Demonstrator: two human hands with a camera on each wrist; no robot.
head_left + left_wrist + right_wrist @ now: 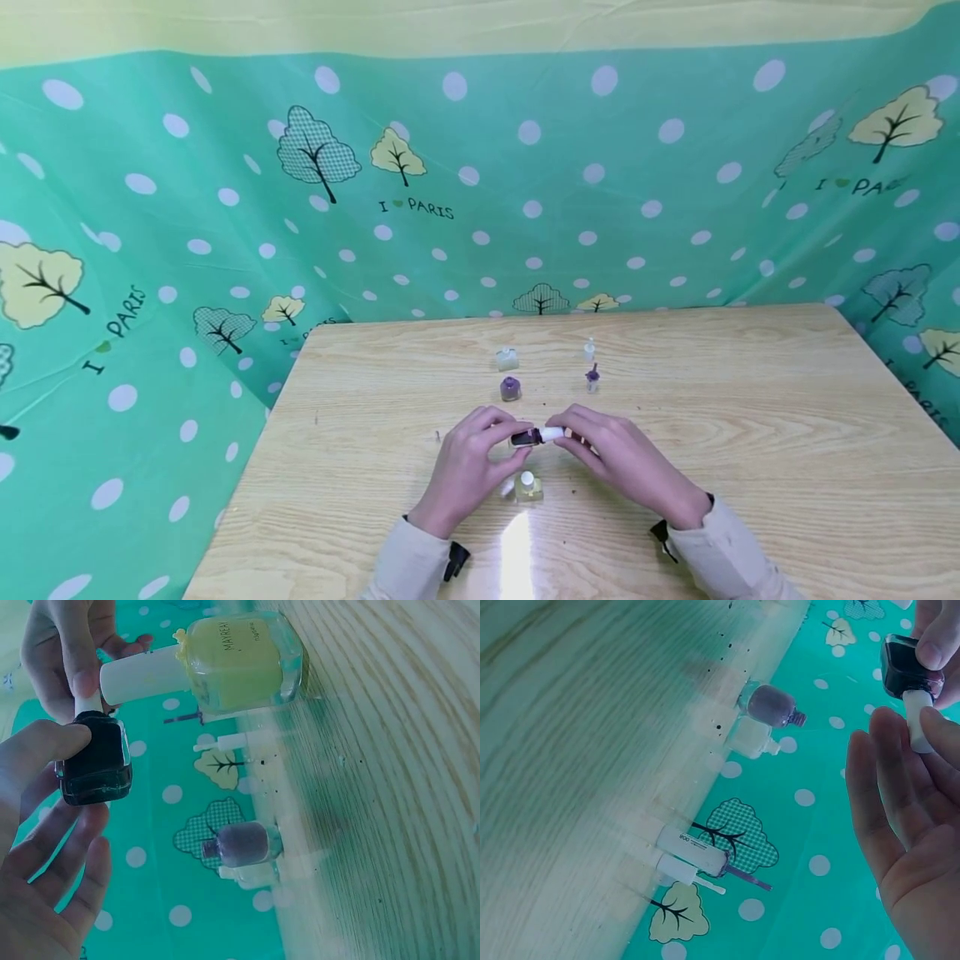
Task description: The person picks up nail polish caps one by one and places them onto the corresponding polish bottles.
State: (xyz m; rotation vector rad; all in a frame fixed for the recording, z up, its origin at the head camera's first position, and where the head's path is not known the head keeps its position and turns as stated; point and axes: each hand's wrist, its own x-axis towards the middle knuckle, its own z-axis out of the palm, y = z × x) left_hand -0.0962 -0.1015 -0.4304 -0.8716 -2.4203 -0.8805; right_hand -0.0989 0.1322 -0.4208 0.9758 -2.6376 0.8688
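In the head view, the left hand (476,458) grips a dark bottle (524,437) above the desk (300,500), while the right hand (618,454) pinches the white cap (552,433) at its neck. The bottle lies on its side in the air, its neck toward the right hand. A yellow bottle (528,490) stands nearer the person. Farther back are a purple bottle (511,389) and a pale bottle (507,359), with a purple brush (592,372) and a white brush (589,343) to the right of them, each rising from an upturned cap.

The left wrist view shows the left thumb pressed on one face of the dark bottle, with that hand's other fingers behind and below it. This hold looks firm enough to stop the glass turning; keeping the thumb on the flat face would serve better than sliding toward the neck. The yellow bottle wears its own white top and stands upright, so it seems wise to keep the knuckles away from it.

In the right wrist view, the right thumb and fingers hold the white cap, some of the fingers reaching out past it. Cap and neck appear in line, and keeping them so should make turning easier. Whether the cap is fully seated cannot be told. With the neck about level, tilting it upward would be safer against a spill.
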